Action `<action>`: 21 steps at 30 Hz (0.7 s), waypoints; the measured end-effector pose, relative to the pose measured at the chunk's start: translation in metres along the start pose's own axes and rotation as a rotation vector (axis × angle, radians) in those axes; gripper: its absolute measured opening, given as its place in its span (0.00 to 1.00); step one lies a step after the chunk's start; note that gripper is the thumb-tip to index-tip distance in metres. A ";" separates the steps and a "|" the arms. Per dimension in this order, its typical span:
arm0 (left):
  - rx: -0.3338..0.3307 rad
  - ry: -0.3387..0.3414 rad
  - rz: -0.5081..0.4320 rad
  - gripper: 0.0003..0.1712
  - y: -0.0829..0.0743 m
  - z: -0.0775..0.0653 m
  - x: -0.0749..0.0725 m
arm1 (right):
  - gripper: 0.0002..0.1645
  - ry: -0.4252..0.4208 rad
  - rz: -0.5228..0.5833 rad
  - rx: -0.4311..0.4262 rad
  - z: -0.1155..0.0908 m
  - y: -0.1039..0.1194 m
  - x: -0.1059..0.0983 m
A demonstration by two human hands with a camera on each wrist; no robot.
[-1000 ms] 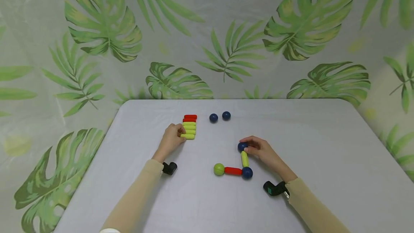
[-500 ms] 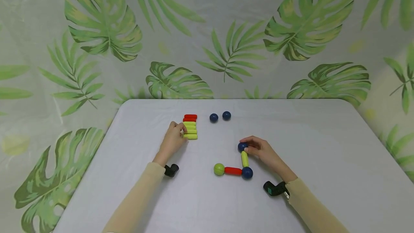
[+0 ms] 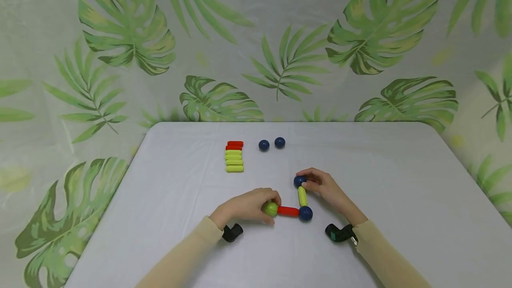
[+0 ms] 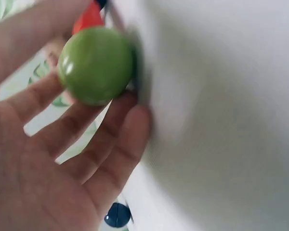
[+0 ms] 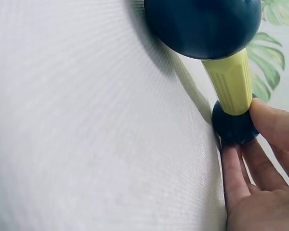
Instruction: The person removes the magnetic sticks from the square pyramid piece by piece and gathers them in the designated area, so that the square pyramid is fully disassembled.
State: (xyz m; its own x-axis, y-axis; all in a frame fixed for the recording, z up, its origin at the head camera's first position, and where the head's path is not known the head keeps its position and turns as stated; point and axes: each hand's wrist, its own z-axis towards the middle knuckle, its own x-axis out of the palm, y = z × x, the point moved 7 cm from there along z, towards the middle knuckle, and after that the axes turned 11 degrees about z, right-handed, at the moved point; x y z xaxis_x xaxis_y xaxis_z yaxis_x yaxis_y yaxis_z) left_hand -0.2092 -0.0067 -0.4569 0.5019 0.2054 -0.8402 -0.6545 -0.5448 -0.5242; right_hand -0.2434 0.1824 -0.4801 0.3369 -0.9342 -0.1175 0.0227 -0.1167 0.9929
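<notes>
In the head view a chain lies on the white table: a green ball (image 3: 270, 210), a red stick (image 3: 288, 211), a blue corner ball (image 3: 306, 214), a yellow-green stick (image 3: 302, 196) and a far blue ball (image 3: 298, 182). My left hand (image 3: 252, 203) has its fingers curved round the green ball, thumb on the near side; the left wrist view shows the ball (image 4: 96, 66) in front of the fingers. With thumb and fingers, my right hand (image 3: 326, 190) pinches the far blue ball; the right wrist view shows this ball (image 5: 234, 126) behind the ribbed stick (image 5: 231, 84).
Farther back on the table, a column of yellow-green sticks (image 3: 234, 162) and two red sticks (image 3: 234, 144) lies at the left. Two loose blue balls (image 3: 264, 145) sit just right of it. A leaf-patterned cloth (image 3: 280, 70) hangs behind the table's far edge.
My left hand has left the column of sticks and come nearer and to the right, onto the green ball. The nearest yellow-green stick shifted right earlier. My right hand stays put.
</notes>
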 end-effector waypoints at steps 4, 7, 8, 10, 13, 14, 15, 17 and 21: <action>0.021 -0.042 0.155 0.14 -0.007 0.004 0.003 | 0.19 -0.003 -0.001 -0.005 0.000 0.000 0.000; 0.047 -0.054 0.171 0.12 -0.008 0.004 0.002 | 0.19 -0.004 -0.004 -0.004 0.000 0.000 0.000; 0.044 -0.061 0.150 0.12 -0.007 0.005 0.000 | 0.19 -0.003 -0.007 -0.002 0.000 0.000 0.000; 0.010 -0.105 0.078 0.12 -0.001 0.008 -0.007 | 0.19 -0.004 -0.008 0.000 0.000 -0.001 -0.001; -0.095 -0.260 -0.056 0.15 0.015 0.016 -0.024 | 0.19 -0.006 -0.006 0.005 0.000 -0.002 -0.001; -0.132 -0.325 -0.079 0.16 0.021 0.020 -0.030 | 0.19 -0.006 -0.006 0.007 0.000 -0.002 -0.001; -0.166 -0.391 -0.095 0.17 0.027 0.023 -0.036 | 0.19 -0.007 -0.004 0.008 0.000 -0.002 -0.001; -0.233 -0.497 -0.105 0.17 0.038 0.031 -0.047 | 0.19 -0.008 -0.001 0.007 0.000 -0.002 -0.001; -0.330 -0.587 -0.033 0.18 0.053 0.050 -0.060 | 0.19 -0.004 0.013 -0.003 0.001 -0.001 0.001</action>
State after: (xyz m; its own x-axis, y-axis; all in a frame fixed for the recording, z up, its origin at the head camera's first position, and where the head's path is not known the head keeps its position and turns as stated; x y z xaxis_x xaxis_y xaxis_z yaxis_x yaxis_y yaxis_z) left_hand -0.3021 -0.0075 -0.4412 0.0666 0.5833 -0.8095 -0.3905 -0.7314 -0.5592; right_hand -0.2440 0.1816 -0.4808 0.3334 -0.9369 -0.1051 0.0210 -0.1041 0.9943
